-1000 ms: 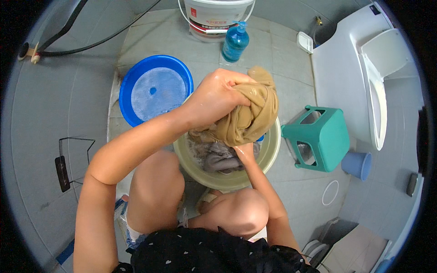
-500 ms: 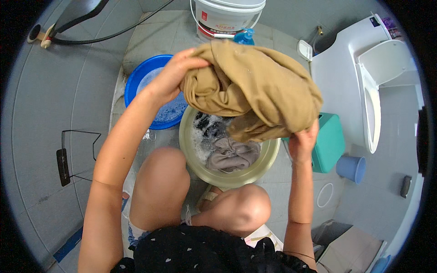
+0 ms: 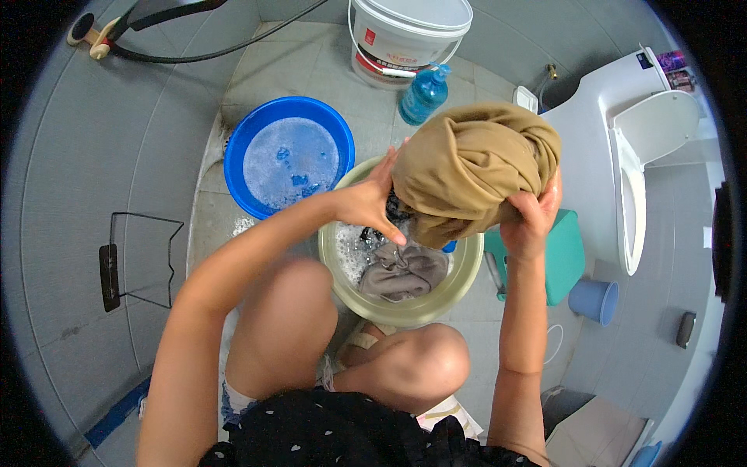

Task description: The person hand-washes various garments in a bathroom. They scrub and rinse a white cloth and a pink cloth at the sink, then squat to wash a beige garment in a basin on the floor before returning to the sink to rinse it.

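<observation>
A bunched tan garment (image 3: 475, 171) is up above the right side of a pale yellow-green basin (image 3: 405, 313). My right hand (image 3: 533, 214) grips its lower right side, thumb in front and fingers partly hidden behind. At the bundle's left side, my left hand (image 3: 372, 198) is open, thumb spread downward and fingers against or just beside the cloth. Down in the basin lie a wet grey cloth (image 3: 405, 268) and dark cloth (image 3: 398, 206) among suds. The tan bundle hides the basin's far right part.
A blue basin (image 3: 288, 156) of sudsy water stands at the left. Farther off are a blue pump bottle (image 3: 424, 97) and a white bucket (image 3: 408, 39). To the right sit a green bin (image 3: 564, 257), a small blue bucket (image 3: 594, 301) and a toilet (image 3: 630, 187).
The wide-spread tan garment is now gathered into a rounder bundle farther right. My left hand has let go of its left end and moved right and down, fingers spread. My right hand keeps hold.
</observation>
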Demonstrator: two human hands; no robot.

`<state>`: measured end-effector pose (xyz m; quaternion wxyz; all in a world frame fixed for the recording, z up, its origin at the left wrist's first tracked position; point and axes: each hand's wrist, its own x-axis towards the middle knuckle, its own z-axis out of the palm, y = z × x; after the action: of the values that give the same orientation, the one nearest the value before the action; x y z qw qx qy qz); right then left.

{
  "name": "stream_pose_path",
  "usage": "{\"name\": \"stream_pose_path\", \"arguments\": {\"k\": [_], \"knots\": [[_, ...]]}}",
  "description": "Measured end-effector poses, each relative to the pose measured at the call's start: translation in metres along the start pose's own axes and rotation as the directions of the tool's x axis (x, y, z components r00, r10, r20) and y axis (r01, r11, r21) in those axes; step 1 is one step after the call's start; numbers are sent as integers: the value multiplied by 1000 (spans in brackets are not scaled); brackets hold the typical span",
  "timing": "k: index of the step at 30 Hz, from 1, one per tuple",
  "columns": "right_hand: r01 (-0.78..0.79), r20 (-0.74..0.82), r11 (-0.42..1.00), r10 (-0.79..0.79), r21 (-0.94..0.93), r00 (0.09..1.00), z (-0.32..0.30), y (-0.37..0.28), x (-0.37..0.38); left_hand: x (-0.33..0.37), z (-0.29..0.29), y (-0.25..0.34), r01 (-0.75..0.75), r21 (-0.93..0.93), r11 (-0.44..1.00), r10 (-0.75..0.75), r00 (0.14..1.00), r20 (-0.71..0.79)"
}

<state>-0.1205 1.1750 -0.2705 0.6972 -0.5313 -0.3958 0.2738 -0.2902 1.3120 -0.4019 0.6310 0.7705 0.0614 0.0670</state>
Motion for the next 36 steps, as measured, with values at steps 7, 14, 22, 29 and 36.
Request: {"name": "stream_pose_path", "arguments": {"k": [7,14,22,29,36], "knots": [[-65,-21,924,79,378,997,67,8,20,25,26,-1,25,-566,824,-170,964,-205],[-16,-157,939,75,344,985,26,39,-15,20,5,18,-193,-940,281,-340,896,-285],[-338,-60,615,534,712,843,7,120,-99,19,42,11,-66,-975,211,-255,959,-120],[-223,-309,663,585,714,750,-24,107,-79,4,34,-9,148,-524,838,-10,966,258],[-344,-248,871,440,350,863,-56,114,-96,45,20,29,426,-879,217,-341,876,341]]}}
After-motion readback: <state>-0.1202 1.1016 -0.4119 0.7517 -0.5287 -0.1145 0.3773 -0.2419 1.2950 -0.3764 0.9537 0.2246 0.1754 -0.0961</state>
